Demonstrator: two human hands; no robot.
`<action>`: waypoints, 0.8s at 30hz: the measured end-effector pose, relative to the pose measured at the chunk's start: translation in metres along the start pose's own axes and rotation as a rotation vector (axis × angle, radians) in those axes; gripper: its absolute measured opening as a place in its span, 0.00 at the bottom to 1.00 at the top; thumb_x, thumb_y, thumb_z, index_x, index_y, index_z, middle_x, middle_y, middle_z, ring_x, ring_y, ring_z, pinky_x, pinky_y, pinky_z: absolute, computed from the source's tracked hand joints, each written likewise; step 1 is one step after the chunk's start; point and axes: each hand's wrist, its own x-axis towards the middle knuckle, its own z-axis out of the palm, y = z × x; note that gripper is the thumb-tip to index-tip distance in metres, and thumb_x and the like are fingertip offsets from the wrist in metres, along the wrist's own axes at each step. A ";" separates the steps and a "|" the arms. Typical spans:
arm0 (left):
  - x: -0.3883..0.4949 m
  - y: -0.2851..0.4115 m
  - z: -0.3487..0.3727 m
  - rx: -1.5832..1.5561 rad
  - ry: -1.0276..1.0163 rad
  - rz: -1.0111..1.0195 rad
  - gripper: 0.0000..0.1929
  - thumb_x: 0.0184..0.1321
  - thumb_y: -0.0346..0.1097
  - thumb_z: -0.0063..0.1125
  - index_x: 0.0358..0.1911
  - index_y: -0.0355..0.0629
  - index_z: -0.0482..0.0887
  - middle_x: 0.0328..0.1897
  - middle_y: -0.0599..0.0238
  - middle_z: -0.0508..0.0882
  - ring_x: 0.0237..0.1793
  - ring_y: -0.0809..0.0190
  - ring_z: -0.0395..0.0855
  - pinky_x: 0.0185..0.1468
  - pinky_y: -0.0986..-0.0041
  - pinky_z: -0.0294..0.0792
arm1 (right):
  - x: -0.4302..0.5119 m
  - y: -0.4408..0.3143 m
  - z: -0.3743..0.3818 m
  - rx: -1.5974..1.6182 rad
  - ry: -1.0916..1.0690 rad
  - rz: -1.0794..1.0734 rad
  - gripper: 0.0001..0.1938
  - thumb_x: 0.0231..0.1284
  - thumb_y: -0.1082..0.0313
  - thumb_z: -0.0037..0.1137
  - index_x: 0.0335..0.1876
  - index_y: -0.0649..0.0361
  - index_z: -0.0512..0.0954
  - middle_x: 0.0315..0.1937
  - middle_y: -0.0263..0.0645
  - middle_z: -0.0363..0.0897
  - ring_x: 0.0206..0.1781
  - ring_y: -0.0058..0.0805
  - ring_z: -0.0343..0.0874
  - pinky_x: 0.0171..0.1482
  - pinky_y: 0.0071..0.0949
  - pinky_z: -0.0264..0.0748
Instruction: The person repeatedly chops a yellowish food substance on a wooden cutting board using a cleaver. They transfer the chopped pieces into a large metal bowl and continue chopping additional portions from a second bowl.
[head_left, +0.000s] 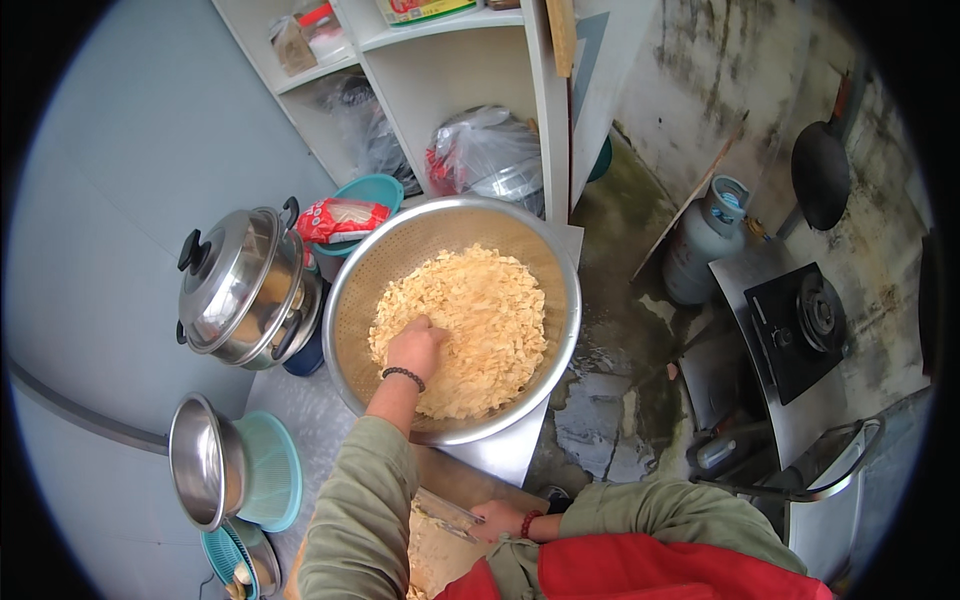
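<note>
A large perforated stainless steel colander (349, 315) stands on the metal table, holding a heap of pale, finely chopped pieces (480, 330). My left hand (417, 349), with a dark bead bracelet at its wrist, is in the colander with curled fingers against the left side of the heap. Its fingertips are hidden, so whether it grips any pieces cannot be seen. Lower down, my right hand (498, 519) grips the handle of a cleaver (446, 514). The blade lies over a wooden cutting board (457, 555) strewn with chopped bits, partly covered by my left sleeve.
A lidded steamer pot (236, 281) stands left of the colander, near a red printed bag (349, 219) on a teal basin (382, 191). A steel bowl (199, 461) and teal strainer (271, 469) are nearer. Rightward are a wet floor (600, 420), gas cylinder (701, 247) and stove (795, 330).
</note>
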 end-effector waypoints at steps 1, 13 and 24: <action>0.000 -0.001 0.001 0.043 -0.024 -0.026 0.09 0.56 0.32 0.57 0.34 0.54 0.90 0.34 0.61 0.81 0.40 0.51 0.83 0.42 0.61 0.76 | 0.000 0.002 0.000 -0.010 0.020 -0.022 0.15 0.55 0.54 0.59 0.33 0.60 0.79 0.24 0.40 0.82 0.28 0.31 0.82 0.33 0.33 0.76; -0.066 -0.028 -0.060 -1.228 0.000 -0.679 0.06 0.64 0.32 0.61 0.41 0.41 0.85 0.35 0.68 0.88 0.24 0.76 0.77 0.26 0.84 0.66 | 0.005 -0.006 0.019 0.060 -0.016 -0.039 0.15 0.53 0.56 0.58 0.32 0.62 0.76 0.25 0.49 0.79 0.28 0.39 0.81 0.34 0.40 0.74; -0.361 -0.056 -0.136 -1.194 0.325 -1.005 0.07 0.67 0.35 0.59 0.40 0.40 0.82 0.30 0.68 0.87 0.22 0.76 0.76 0.24 0.86 0.63 | 0.003 -0.038 0.038 0.123 -0.129 0.197 0.11 0.60 0.62 0.57 0.29 0.62 0.73 0.18 0.34 0.74 0.16 0.22 0.73 0.19 0.25 0.70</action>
